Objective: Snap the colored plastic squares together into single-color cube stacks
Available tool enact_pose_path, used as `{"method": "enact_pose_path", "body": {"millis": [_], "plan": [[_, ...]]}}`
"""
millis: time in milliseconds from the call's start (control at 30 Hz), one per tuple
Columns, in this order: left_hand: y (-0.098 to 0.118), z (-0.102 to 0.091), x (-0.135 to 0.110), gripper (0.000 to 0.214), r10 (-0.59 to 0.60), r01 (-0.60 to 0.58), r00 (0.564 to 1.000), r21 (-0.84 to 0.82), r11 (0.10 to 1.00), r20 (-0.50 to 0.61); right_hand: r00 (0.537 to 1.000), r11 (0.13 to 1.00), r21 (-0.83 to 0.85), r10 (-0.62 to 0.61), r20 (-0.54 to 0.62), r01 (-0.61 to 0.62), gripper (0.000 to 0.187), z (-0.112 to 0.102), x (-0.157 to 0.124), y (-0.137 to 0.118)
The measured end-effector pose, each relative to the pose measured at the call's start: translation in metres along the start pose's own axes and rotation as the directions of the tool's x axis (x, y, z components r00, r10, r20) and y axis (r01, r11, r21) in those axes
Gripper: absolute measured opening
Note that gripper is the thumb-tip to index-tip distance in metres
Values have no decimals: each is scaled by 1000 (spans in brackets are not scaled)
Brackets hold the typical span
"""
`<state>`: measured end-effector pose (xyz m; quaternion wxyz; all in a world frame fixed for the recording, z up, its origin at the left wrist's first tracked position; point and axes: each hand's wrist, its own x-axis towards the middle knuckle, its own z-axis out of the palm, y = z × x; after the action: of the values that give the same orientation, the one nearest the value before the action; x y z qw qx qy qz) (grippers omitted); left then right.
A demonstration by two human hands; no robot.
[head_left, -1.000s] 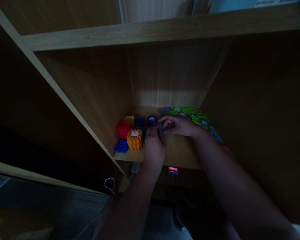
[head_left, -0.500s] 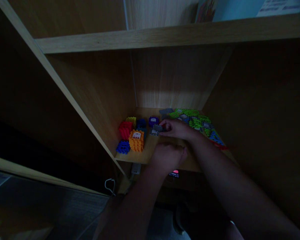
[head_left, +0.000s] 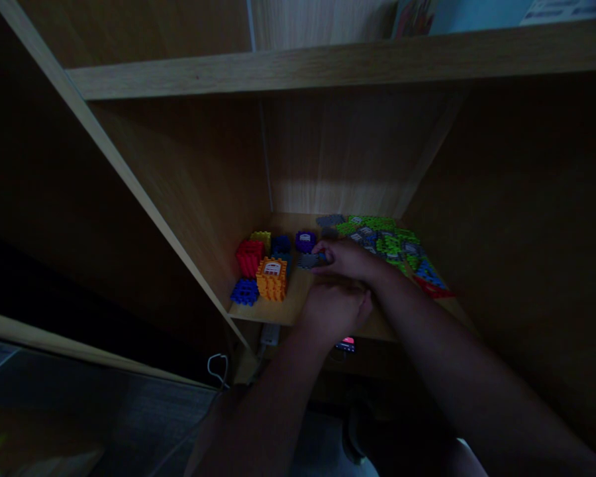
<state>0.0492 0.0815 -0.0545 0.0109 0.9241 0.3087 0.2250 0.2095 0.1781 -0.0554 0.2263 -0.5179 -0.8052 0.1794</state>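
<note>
My right hand [head_left: 346, 257] reaches over the shelf board, thumb and finger pinched at the right edge of a dark grey notched tile [head_left: 308, 261]. This tile lies on the board, just in front of a purple block of tiles [head_left: 305, 241]; a small blue bit shows between the fingers. My left hand [head_left: 335, 306] is curled closed in front of the right one, and its fingertips are hidden. To the left stand an orange stack of tiles [head_left: 271, 279], a red stack [head_left: 250, 258], a blue stack [head_left: 245, 291], a yellow piece [head_left: 261, 239] and dark blue pieces [head_left: 281, 245].
Loose green tiles [head_left: 372, 223] and grey ones spread along the right side, with light blue pieces [head_left: 428, 272] and red pieces [head_left: 433, 288] near the front. An upper shelf edge [head_left: 298, 68] crosses above my hands. Below the board is a lit phone-like screen [head_left: 346, 344].
My right hand has lowered the grey tile from a tilted position onto the spot where another grey tile lay. My left hand has hardly moved.
</note>
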Motion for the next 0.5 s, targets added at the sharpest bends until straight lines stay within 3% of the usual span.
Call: {"method": "enact_pose_path", "body": {"millis": [500], "plan": [[1, -4, 0, 38, 1, -1, 999, 13, 1000, 46, 1000, 994, -106, 14, 23, -11, 43, 1, 0, -3]]}}
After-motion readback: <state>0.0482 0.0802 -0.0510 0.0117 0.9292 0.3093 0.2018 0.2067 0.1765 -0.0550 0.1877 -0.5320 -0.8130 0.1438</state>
